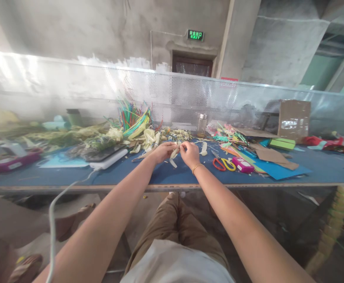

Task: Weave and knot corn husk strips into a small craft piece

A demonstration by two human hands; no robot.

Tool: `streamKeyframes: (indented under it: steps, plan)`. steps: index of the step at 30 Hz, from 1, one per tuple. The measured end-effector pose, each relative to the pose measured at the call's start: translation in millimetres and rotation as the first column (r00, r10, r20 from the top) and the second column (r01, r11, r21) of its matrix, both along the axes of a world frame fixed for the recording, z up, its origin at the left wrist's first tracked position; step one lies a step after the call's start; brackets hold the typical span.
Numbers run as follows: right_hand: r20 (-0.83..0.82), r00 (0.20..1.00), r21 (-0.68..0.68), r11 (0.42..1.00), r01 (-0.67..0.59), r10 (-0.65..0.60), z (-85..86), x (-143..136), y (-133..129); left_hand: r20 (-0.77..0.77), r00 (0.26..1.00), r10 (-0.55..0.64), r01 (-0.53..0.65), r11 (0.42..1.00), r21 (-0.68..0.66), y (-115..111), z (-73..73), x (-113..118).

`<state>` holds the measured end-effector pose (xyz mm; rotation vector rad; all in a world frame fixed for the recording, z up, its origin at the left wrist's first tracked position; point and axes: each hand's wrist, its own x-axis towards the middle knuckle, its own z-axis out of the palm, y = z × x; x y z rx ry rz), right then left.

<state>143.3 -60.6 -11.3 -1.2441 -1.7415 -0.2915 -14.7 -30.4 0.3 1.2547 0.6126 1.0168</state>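
Note:
Over the blue table top, my left hand (164,152) and my right hand (191,155) meet close together, fingers closed in a pinch. Between them is a pale, curled husk strip (173,157), its lower end hanging toward the table. The left fingers grip it from one side; the right thumb and forefinger pinch at its other side, where the exact hold is too small to see. Another pale strip (204,148) lies just right of my right hand. Behind the left hand are loose pale husk pieces (150,137).
Right of my hands lie red-handled scissors (219,164), yellow-handled scissors (229,164), a purple box (243,165) and blue sheets (274,167). A glass bottle (202,124) and bright coloured strands (133,118) stand behind. At left are a white power strip (108,159) and its cable (52,220).

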Motion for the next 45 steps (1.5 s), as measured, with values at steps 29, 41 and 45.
streamKeyframes:
  steps: [29, 41, 45]
  plan:
    - [-0.021, 1.000, -0.024, 1.000, 0.007, -0.008, -7.4, -1, 6, 0.021, 0.998, 0.052, -0.051, 0.998, -0.034, -3, -1.5, 3]
    - [-0.001, 0.998, -0.075, 0.995, -0.068, 0.068, -7.2, -2, 2, -0.028, 0.994, 0.108, -0.106, 0.990, 0.090, 5, -10.3, 6]
    - [0.008, 1.000, -0.071, 0.997, -0.004, 0.004, -8.8, -2, 4, -0.070, 0.988, 0.137, -0.135, 0.991, 0.025, 4, -8.3, 4]
